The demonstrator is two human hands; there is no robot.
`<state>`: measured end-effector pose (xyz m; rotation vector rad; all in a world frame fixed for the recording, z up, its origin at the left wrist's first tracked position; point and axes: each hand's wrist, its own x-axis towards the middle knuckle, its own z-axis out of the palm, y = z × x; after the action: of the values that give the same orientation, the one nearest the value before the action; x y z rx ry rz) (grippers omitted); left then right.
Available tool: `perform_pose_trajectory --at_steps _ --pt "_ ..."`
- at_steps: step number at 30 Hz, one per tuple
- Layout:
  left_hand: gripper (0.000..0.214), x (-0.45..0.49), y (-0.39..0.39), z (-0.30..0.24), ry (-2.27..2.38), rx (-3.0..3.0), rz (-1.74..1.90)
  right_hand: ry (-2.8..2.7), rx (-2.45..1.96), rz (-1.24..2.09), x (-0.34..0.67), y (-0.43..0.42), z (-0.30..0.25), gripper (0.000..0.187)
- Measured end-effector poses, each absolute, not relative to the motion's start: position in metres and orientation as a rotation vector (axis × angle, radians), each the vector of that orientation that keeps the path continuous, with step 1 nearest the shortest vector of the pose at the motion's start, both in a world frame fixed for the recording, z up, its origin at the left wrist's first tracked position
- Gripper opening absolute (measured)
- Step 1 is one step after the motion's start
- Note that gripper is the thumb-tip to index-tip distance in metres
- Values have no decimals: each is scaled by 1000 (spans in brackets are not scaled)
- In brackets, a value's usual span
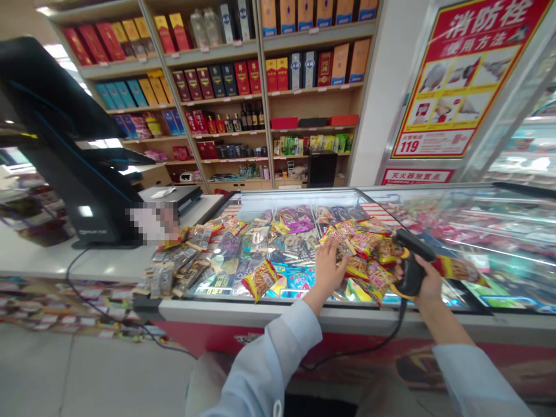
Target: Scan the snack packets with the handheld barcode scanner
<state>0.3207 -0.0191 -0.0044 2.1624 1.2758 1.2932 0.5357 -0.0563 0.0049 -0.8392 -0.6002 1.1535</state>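
Note:
My right hand is wrapped around a black and yellow handheld barcode scanner, its cord hanging down in front of the freezer. My left hand rests with fingers stretched out against the near left side of a pile of snack packets in red and yellow wrappers. One loose snack packet lies to the left of that hand on the glass freezer top. Further left is a heap of clear and brown packets. Another red and yellow packet shows just right of my right hand.
A black checkout terminal stands on the white counter at left, with a cable running from it to the floor. Ice-cream packs show through the freezer glass. Behind are shelves of boxed bottles and a red fire-hydrant poster.

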Motion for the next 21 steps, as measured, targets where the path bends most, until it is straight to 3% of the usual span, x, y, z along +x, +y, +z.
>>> perform_pose_trajectory --at_steps 11,21 --pt "43 302 -24 14 1197 1936 1508 -623 -899 1154 520 -70 41 21" --pt "40 147 -11 72 1354 1764 1847 -806 -758 1335 422 -55 62 23"
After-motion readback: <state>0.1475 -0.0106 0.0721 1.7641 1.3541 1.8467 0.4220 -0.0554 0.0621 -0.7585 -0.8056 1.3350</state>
